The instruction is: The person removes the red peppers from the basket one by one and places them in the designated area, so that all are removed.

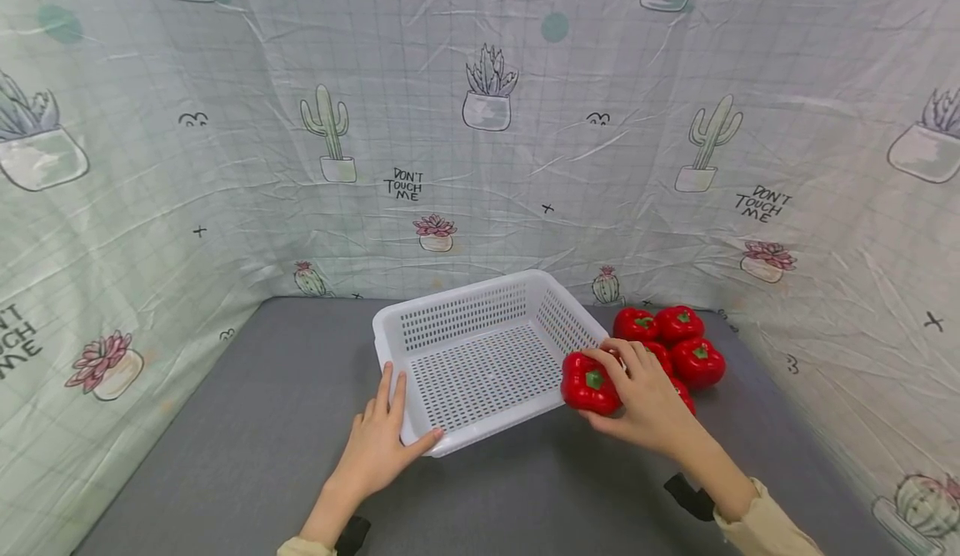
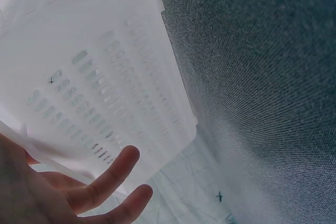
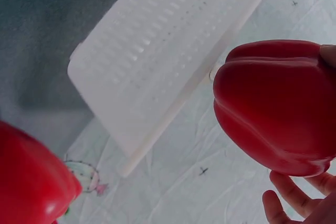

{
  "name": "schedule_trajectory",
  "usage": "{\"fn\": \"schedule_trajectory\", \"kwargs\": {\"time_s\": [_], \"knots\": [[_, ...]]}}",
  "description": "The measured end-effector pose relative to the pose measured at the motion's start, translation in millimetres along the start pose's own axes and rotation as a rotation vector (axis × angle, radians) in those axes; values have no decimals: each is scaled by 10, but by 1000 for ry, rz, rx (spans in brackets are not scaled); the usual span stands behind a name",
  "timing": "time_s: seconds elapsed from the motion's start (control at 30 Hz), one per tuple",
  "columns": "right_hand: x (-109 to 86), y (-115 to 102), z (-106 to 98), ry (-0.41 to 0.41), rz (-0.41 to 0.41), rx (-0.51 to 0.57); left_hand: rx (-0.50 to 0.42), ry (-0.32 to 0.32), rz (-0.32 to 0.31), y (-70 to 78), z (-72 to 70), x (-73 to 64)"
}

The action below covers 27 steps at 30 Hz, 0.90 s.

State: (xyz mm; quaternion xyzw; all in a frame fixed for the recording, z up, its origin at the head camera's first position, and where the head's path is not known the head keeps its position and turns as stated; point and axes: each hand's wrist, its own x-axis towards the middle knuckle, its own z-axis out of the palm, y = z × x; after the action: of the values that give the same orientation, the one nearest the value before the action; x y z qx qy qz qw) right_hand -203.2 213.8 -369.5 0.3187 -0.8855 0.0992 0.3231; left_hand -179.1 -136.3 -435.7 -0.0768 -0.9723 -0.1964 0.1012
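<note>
My right hand [image 1: 647,398] holds a red bell pepper [image 1: 583,383] with a green stem, thumb below and fingers over its top. The pepper [image 3: 273,106] is up beside the basket's right front corner, overlapping its rim in the head view. My left hand [image 1: 375,448] rests at the left front corner of the white plastic basket [image 1: 487,433], fingers across the left rim and thumb along the front rim. In the left wrist view, two fairly straight fingers [image 2: 113,174] lie outside the slotted basket wall [image 2: 68,98]. No pepper shows inside the basket.
Several more red bell peppers [image 1: 699,363] sit in a cluster right of the basket, partly hidden by my right hand. A dark grey table [image 1: 247,423] lies beneath everything. Cactus-printed sheeting [image 1: 517,181] hangs behind and along both sides.
</note>
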Motion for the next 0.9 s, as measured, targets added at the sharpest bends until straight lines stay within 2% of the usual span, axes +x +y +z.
{"fn": "schedule_trajectory", "kwargs": {"time_s": [0.4, 0.9], "knots": [[-307, 188, -150, 75, 95, -44, 12, -8, 2, -4, -1, -9], [-560, 370, -302, 63, 288, -69, 16, 13, 14, -3, 4, -2]]}}
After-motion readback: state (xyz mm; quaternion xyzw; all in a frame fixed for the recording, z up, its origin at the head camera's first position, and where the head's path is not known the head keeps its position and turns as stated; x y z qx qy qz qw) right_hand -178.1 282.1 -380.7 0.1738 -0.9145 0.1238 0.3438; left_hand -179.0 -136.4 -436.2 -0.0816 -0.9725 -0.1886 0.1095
